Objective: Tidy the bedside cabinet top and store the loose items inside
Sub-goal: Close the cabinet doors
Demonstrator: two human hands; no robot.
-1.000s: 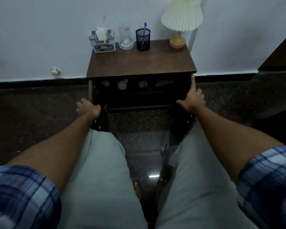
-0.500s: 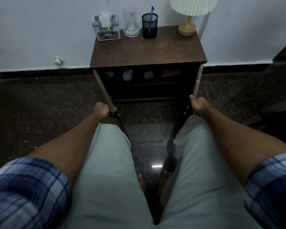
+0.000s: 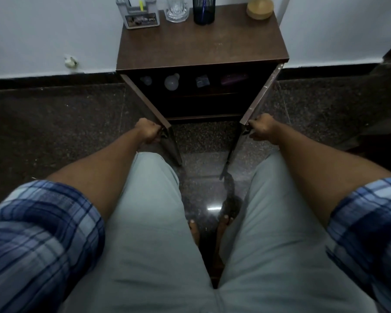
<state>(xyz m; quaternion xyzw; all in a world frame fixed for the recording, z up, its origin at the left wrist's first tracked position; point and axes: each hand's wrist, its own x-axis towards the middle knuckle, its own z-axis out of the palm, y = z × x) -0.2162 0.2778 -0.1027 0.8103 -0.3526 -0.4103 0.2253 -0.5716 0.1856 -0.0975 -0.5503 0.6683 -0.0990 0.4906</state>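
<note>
A dark wooden bedside cabinet (image 3: 201, 48) stands against the white wall with both doors swung out toward me. My left hand (image 3: 147, 131) grips the edge of the left door (image 3: 149, 103). My right hand (image 3: 263, 128) grips the edge of the right door (image 3: 261, 94). On the upper shelf inside lie a small bulb (image 3: 146, 80), a white bulb (image 3: 172, 82), a small dark box (image 3: 202, 80) and a purple item (image 3: 234, 78). At the back of the top stand a grey organiser (image 3: 141, 16), a glass (image 3: 176, 10), a mesh pen cup (image 3: 204, 11) and a lamp base (image 3: 260, 9).
The floor (image 3: 54, 123) is dark speckled stone with a black skirting along the wall. My knees in pale shorts fill the lower view, and bare toes (image 3: 193, 224) show between them. A small white fitting (image 3: 70, 62) sits low on the wall at left.
Both hands have pulled back toward me while holding the door edges, and the two doors now stand nearer each other. The camera has tilted down, cutting off the lamp shade.
</note>
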